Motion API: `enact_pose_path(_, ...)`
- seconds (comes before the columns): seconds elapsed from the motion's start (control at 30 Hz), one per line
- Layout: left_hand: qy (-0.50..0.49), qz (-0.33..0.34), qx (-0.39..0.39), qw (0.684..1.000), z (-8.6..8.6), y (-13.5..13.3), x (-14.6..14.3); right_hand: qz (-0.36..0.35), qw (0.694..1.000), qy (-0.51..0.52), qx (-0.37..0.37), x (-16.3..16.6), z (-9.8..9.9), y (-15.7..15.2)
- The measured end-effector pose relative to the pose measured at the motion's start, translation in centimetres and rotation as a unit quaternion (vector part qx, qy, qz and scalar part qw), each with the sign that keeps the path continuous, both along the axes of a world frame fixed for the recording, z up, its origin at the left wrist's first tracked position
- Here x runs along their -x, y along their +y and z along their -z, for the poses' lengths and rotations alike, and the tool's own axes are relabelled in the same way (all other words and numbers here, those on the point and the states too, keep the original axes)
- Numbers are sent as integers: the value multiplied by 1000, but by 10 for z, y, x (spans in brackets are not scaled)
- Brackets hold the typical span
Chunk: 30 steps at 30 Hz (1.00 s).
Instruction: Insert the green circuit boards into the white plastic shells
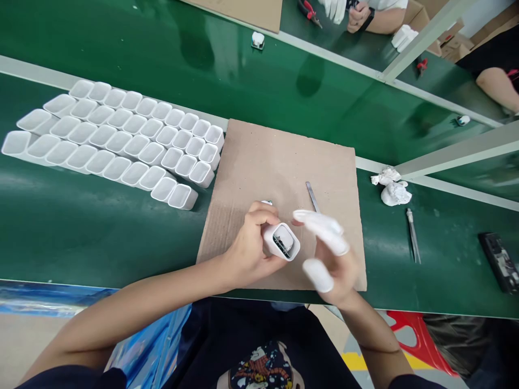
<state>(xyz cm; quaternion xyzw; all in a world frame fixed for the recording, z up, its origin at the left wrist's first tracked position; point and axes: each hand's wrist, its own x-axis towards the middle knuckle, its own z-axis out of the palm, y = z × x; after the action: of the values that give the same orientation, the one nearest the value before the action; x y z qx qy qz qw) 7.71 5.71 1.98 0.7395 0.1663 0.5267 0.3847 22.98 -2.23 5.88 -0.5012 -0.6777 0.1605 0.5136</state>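
Observation:
My left hand (253, 246) is closed around a white plastic housing (295, 249), its open end tilted up toward me. Inside the housing sits a green circuit board (279, 243) with a white block beside it. Just to the right, my right hand (334, 254) is apart from the housing, its fingers spread and slightly blurred, with white covers on the thumb and some fingers. Both hands are above a cardboard sheet (275, 156). A slim metal tool (311, 193) lies on the sheet, partly hidden by my right hand.
Several rows of open white housings (133, 146) stand at the left. To the right are crumpled white pieces (395, 193), tweezers (412, 237) and a black device (500, 262). A rail and post (441, 158) border the bench; beyond, another person's hand (359, 17) is near pliers (310, 12).

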Motion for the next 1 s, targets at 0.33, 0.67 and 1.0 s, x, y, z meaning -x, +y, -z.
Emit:
enact_pose_path(0.33, 55, 18, 22, 998, 8, 1, -1, 10, 988, 6, 154, 4, -2, 1)
enact_pose_path(0.67, 364, -78, -174, 912, -3, 14, 4, 281, 909, -217, 220, -126, 4, 160)
enact_pose_path(1.0, 534, -278, -266, 753, -58, 25, 91, 330, 860, -286, 263, -157, 8, 217)
